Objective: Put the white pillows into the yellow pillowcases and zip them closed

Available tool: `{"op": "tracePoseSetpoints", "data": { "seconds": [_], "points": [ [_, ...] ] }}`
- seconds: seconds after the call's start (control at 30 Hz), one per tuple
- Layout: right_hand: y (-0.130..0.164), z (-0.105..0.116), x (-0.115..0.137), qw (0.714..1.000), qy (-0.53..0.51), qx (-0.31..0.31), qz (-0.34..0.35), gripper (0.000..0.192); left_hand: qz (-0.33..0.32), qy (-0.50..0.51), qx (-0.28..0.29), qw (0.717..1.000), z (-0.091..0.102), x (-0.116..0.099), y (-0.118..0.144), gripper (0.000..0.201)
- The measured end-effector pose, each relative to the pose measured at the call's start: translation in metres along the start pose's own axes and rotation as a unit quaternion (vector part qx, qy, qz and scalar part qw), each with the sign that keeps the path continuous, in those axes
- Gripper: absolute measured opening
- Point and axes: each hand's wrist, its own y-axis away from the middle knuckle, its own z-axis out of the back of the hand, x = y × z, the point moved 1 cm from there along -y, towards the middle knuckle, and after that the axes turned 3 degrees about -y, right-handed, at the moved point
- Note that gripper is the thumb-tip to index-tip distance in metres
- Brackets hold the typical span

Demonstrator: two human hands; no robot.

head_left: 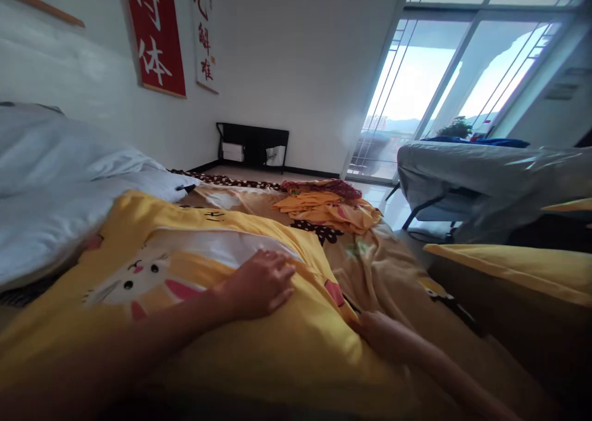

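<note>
A yellow pillowcase (300, 341) with a cartoon rabbit print lies in front of me, plump with a white pillow (231, 248) that shows through its long opening. My left hand (259, 282) rests on top at the right end of this opening, its fingers curled on the yellow cloth at the edge. At the right side of the pillowcase, my right hand (379, 331) grips the cloth near the edge; its fingertips are partly hidden by the fabric.
White bedding (69, 193) is heaped at the left. Crumpled orange cloth (328, 208) lies farther back on the beige patterned sheet (383, 267). Another yellow cushion (518, 267) is at the right. Behind it stands a table (485, 165) under a plastic cover.
</note>
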Motion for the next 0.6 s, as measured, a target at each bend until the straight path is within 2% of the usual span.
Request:
{"op": "tracePoseSetpoints", "data": {
  "seconds": [0.07,0.1,0.17,0.23,0.33,0.4,0.5,0.6],
  "points": [
    [-0.015,0.024,0.006,0.995,0.054,0.078,-0.008,0.015,0.043,-0.012,0.012,0.999,-0.005,0.000,-0.002,0.044],
    [-0.026,0.038,0.012,0.993,0.076,0.092,-0.017,0.012,0.042,-0.018,0.024,0.999,-0.007,0.000,-0.002,0.046],
    [-0.050,0.064,0.029,0.992,0.099,0.064,-0.037,0.018,0.017,-0.032,0.045,0.998,-0.012,-0.002,-0.001,0.044],
    [-0.074,0.076,0.055,0.998,0.069,0.001,-0.011,0.031,0.004,-0.050,0.054,0.997,-0.014,-0.007,0.001,0.037],
    [-0.100,0.067,0.094,0.997,0.029,-0.071,0.027,0.040,-0.002,-0.073,0.064,0.995,-0.012,-0.013,0.003,0.033],
    [-0.111,0.054,0.109,0.995,0.039,-0.086,0.008,0.037,-0.007,-0.076,0.079,0.994,-0.008,-0.014,0.002,0.032],
    [-0.123,0.046,0.105,0.992,0.054,-0.104,-0.054,0.034,0.032,-0.050,0.130,0.990,-0.005,-0.009,-0.005,0.032],
    [-0.132,0.058,0.080,0.987,0.056,-0.108,-0.103,0.032,0.100,-0.019,0.158,0.982,-0.005,-0.001,-0.026,0.033]
  ]
}}
